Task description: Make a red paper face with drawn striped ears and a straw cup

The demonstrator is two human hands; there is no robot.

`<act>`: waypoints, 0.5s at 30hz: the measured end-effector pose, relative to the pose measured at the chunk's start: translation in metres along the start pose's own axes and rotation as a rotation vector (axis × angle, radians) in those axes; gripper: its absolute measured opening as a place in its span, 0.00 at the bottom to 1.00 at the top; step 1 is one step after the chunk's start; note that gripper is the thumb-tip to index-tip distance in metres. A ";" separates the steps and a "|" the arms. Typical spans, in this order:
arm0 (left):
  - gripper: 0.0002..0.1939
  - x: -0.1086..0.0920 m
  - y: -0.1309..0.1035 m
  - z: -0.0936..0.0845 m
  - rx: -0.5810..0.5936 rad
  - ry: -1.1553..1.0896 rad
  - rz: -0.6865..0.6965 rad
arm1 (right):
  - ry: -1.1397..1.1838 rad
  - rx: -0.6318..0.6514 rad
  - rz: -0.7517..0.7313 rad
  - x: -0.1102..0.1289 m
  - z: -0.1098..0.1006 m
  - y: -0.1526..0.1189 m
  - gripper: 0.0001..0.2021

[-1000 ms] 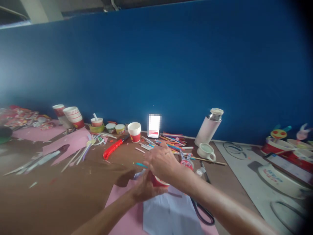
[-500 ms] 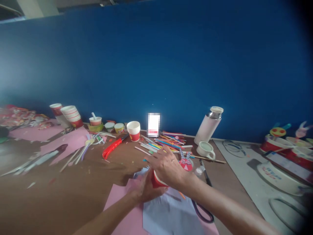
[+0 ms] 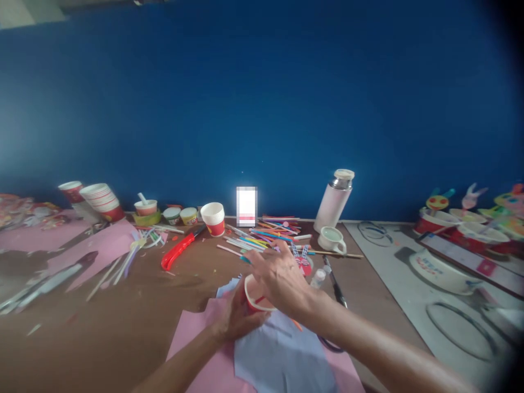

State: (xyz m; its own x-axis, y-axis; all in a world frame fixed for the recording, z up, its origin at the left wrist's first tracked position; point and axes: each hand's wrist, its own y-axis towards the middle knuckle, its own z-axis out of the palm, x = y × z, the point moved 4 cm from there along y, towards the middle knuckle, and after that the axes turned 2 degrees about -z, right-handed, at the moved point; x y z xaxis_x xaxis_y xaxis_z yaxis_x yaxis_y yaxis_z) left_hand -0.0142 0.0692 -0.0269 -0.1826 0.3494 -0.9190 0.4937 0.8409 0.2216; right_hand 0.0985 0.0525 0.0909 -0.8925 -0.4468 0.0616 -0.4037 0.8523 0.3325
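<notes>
My left hand [image 3: 235, 316] is wrapped round a red and white paper cup [image 3: 250, 293], thumb along its lower side. The cup is tilted with its open mouth facing me, and a thin reddish strip shows inside. My right hand [image 3: 280, 273] reaches across the cup's upper right, fingers bent down over its far side; the fingertips are partly hidden, so what they pinch cannot be made out. Under the hands lie a pale blue sheet [image 3: 282, 352] and a pink paper sheet [image 3: 200, 338]. A red cut-out with two checked strips [image 3: 303, 265] lies just beyond my right hand.
Coloured sticks and pens [image 3: 262, 237] spread behind the hands. A red-handled cutter [image 3: 178, 252], a white-topped cup stack [image 3: 213, 218], a glowing blurred screen [image 3: 246, 207], a pink flask [image 3: 333, 202] and a mug [image 3: 332, 240] stand around. Decorated cups [image 3: 438, 221] are at right.
The cup has tipped so its mouth and inside now show; before, the right hand covered its top. The whole view has shifted, moving the table things leftward.
</notes>
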 end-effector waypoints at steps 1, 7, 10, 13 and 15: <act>0.29 0.000 0.000 -0.001 0.004 -0.004 0.015 | -0.007 0.011 -0.003 0.002 -0.002 -0.001 0.10; 0.27 0.000 0.000 -0.001 0.043 -0.053 -0.003 | -0.042 0.158 0.044 0.007 -0.011 -0.007 0.07; 0.26 0.000 0.000 0.002 0.033 -0.073 -0.016 | -0.016 0.199 0.059 0.009 -0.012 -0.007 0.08; 0.25 0.003 0.000 0.003 0.016 -0.075 -0.041 | -0.006 0.227 0.039 0.011 -0.014 -0.007 0.10; 0.26 0.006 0.000 0.002 0.013 -0.053 -0.065 | 0.008 0.244 0.032 0.011 -0.016 -0.006 0.10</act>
State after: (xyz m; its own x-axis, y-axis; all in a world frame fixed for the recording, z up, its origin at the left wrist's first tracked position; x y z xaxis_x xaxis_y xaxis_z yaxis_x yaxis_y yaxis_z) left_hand -0.0136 0.0705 -0.0329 -0.1698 0.2716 -0.9473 0.4931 0.8557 0.1570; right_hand 0.0944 0.0377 0.1049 -0.9045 -0.4196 0.0766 -0.4126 0.9062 0.0928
